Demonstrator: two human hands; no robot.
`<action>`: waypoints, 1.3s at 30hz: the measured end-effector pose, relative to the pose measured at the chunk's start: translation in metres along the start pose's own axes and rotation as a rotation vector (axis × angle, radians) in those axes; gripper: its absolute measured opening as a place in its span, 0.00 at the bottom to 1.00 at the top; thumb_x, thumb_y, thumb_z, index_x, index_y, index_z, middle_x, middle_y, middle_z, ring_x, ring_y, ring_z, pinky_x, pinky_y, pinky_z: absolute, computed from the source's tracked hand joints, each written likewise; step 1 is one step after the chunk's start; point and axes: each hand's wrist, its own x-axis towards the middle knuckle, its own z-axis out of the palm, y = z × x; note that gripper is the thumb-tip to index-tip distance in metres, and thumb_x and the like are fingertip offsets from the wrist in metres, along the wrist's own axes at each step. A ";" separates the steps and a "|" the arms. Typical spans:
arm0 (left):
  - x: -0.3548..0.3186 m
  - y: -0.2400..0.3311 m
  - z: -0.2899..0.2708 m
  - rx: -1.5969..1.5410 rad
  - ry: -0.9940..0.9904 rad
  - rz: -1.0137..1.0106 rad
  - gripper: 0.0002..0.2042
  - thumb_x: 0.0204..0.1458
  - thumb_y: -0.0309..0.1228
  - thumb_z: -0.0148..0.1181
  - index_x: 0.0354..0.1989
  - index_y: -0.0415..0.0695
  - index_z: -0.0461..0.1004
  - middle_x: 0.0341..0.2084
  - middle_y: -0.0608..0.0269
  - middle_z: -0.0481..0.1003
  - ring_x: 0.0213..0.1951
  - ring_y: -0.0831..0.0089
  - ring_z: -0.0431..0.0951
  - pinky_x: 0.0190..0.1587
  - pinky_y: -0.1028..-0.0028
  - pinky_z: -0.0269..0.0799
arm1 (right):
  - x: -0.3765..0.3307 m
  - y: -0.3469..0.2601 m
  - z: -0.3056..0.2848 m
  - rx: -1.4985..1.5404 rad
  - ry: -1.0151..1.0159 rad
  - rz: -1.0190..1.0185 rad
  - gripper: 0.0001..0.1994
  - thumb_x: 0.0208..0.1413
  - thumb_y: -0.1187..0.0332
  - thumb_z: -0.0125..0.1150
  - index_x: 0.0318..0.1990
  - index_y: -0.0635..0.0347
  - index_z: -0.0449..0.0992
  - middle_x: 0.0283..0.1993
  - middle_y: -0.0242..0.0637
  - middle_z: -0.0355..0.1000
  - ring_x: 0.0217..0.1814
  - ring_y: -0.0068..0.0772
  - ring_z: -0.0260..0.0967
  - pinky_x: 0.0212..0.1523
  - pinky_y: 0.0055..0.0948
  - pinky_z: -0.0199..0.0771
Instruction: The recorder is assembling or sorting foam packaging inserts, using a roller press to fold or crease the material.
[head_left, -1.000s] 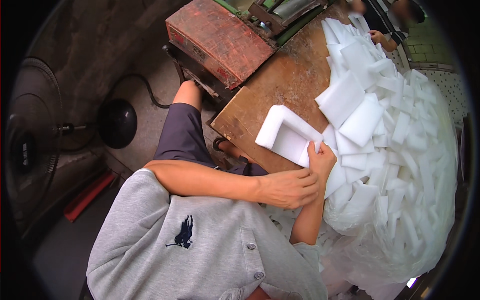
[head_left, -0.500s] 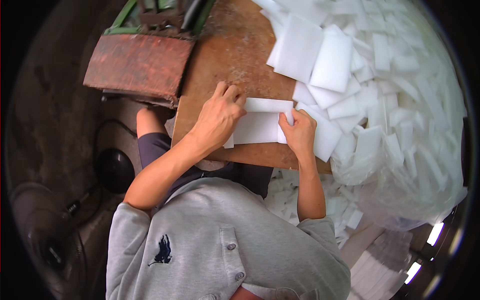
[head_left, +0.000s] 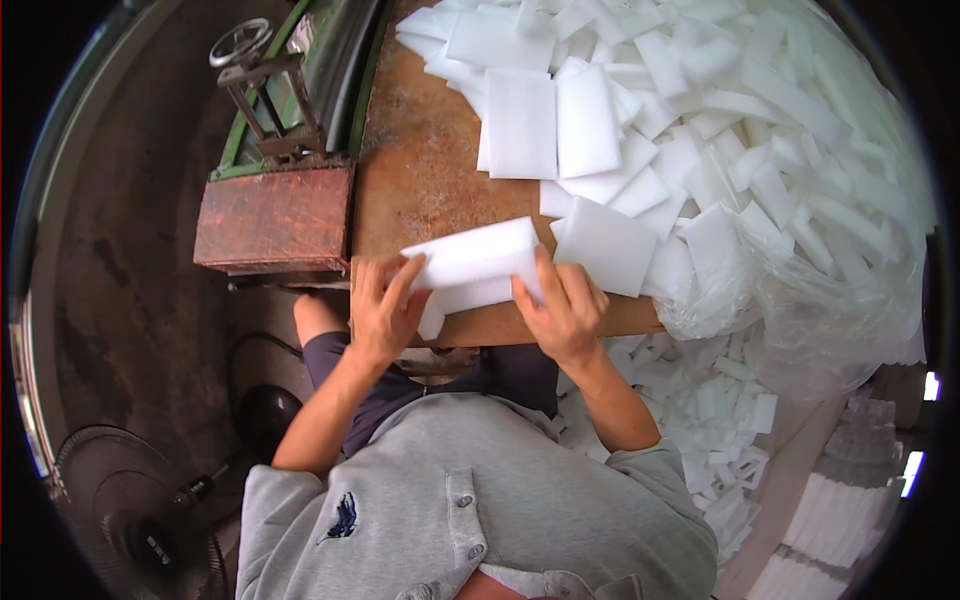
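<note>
A folded white foam sheet is held between my two hands over the near edge of the brown wooden board. Its upper panel lies slanted, the right end farther away, and a lower panel and a small flap show beneath. My left hand grips the left end, fingertips on the upper face. My right hand closes on the right end, thumb at the near side and index finger along the end. The undersides of the foam and some fingertips are hidden.
A large heap of white foam pieces, partly in a clear plastic bag, covers the board's right side. At the far left stands a green-framed machine with a handwheel and a reddish panel. A fan is at lower left.
The foam has gone from lying fairly flat to a tilted, folded block. My left hand has moved from its far-left corner to its left end. The whole view has shifted.
</note>
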 end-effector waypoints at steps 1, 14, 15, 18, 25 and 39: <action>-0.011 0.004 0.001 -0.017 0.052 0.031 0.30 0.38 0.18 0.73 0.56 0.44 0.78 0.45 0.53 0.75 0.43 0.53 0.75 0.44 0.60 0.72 | 0.002 -0.005 -0.008 0.004 0.050 -0.068 0.20 0.47 0.69 0.78 0.49 0.64 0.84 0.32 0.33 0.67 0.25 0.32 0.66 0.25 0.30 0.73; 0.014 0.025 0.060 -0.763 0.010 -0.427 0.32 0.72 0.52 0.40 0.70 0.37 0.63 0.54 0.52 0.71 0.48 0.68 0.73 0.48 0.68 0.73 | -0.038 0.051 -0.078 0.240 0.327 0.462 0.14 0.53 0.79 0.71 0.49 0.64 0.85 0.39 0.35 0.74 0.31 0.33 0.72 0.28 0.27 0.73; 0.022 0.028 0.072 -0.810 -0.062 -0.473 0.30 0.70 0.46 0.45 0.73 0.38 0.59 0.56 0.51 0.70 0.50 0.67 0.74 0.48 0.69 0.74 | -0.046 0.059 -0.075 0.394 0.282 0.528 0.15 0.55 0.76 0.70 0.51 0.63 0.84 0.41 0.36 0.75 0.34 0.33 0.73 0.31 0.28 0.75; 0.050 0.040 0.106 -0.852 -0.345 -0.445 0.36 0.63 0.29 0.58 0.79 0.43 0.50 0.64 0.48 0.65 0.54 0.64 0.73 0.48 0.70 0.76 | -0.062 0.081 -0.044 1.001 0.232 0.868 0.19 0.63 0.67 0.64 0.60 0.61 0.77 0.50 0.37 0.75 0.47 0.32 0.73 0.45 0.31 0.75; 0.087 0.068 0.127 -0.964 -0.854 -0.405 0.44 0.51 0.22 0.69 0.77 0.44 0.52 0.66 0.52 0.66 0.59 0.64 0.73 0.50 0.67 0.79 | -0.063 0.100 0.026 2.550 0.175 0.803 0.20 0.71 0.53 0.55 0.61 0.54 0.73 0.55 0.35 0.74 0.53 0.31 0.72 0.49 0.35 0.74; 0.003 0.026 0.048 -0.619 -0.136 -0.961 0.31 0.61 0.25 0.62 0.73 0.37 0.58 0.57 0.44 0.70 0.45 0.57 0.82 0.36 0.66 0.82 | -0.125 0.131 -0.168 2.279 1.140 0.522 0.37 0.65 0.40 0.59 0.70 0.62 0.69 0.47 0.40 0.71 0.48 0.33 0.71 0.30 0.27 0.77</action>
